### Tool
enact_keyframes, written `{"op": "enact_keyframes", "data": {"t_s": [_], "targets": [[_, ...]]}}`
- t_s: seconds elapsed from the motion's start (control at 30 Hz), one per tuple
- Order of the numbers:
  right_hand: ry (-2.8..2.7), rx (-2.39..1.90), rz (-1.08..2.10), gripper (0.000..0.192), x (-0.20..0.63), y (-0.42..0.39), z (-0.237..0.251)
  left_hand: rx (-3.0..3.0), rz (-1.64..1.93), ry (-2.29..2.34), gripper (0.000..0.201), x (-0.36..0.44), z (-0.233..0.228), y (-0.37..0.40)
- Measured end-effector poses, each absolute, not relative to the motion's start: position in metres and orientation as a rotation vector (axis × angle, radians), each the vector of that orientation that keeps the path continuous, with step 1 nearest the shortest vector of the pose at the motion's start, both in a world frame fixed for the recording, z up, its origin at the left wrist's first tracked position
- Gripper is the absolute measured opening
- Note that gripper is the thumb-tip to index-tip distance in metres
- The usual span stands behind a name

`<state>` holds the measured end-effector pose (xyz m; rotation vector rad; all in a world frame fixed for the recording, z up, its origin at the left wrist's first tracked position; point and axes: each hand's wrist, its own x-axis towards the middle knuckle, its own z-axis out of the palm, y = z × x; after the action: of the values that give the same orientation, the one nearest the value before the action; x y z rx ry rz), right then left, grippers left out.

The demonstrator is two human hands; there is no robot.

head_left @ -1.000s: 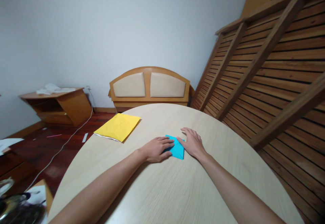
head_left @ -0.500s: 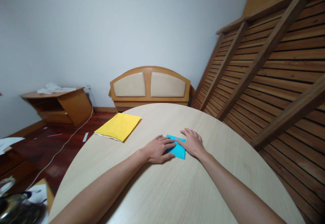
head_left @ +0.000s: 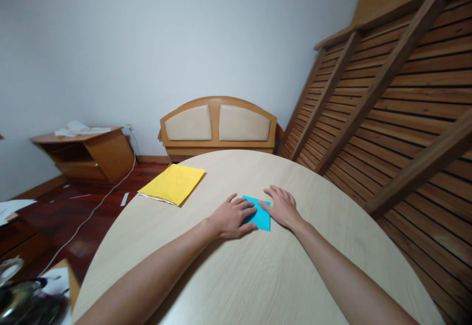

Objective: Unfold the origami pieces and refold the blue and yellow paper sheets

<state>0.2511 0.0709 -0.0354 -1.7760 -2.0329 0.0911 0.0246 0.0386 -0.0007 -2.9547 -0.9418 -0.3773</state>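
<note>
The blue paper lies flat on the pale round surface, between the two hands, and serves here as the landmark. The left hand comes in from its left, palm down and fingers spread: the fingertips lie over the paper's left part, and the thumb stands apart from them along the near edge. From this hand the paper lies to the right, under and just past the fingertips. The right hand is just right of the paper, its thumb pointing left onto the paper's right part, while its loosely spread fingers reach past the far right corner. Neither hand seems to pinch anything; how hard each presses, I cannot tell. Both are about equally near, though the left covers more of the paper. With that side hidden, the paper looks roughly square, with no clear long axis; its near right corner is uncovered, with bare surface between it and the person. A yellow packet lies left of the paper and farther off, well apart from both hands. Beyond the paper, past the far rim, is a padded headboard.
</note>
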Motion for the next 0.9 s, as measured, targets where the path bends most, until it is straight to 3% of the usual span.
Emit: {"op": "enact_keyframes", "data": {"t_s": [0.17,0.57,0.73,0.9], "targets": [[-2.114,-1.772,0.115,0.059,0.251,0.067,-0.032,-2.967,-0.379,-0.933,0.055,0.024,-0.001,0.039],[-2.040,-1.806,0.078,0.048,0.273,0.079,-0.040,-3.006,-0.368,-0.950,0.054,0.023,0.001,0.039],[-1.993,-1.552,-0.014,0.034,0.265,0.074,-0.026,-3.006,-0.389,-0.950,0.054,0.023,-0.001,0.039],[-2.244,-1.255,0.135,0.029,0.248,0.064,-0.016,-3.017,-0.389,-0.945,0.056,0.021,-0.006,0.041]]}}
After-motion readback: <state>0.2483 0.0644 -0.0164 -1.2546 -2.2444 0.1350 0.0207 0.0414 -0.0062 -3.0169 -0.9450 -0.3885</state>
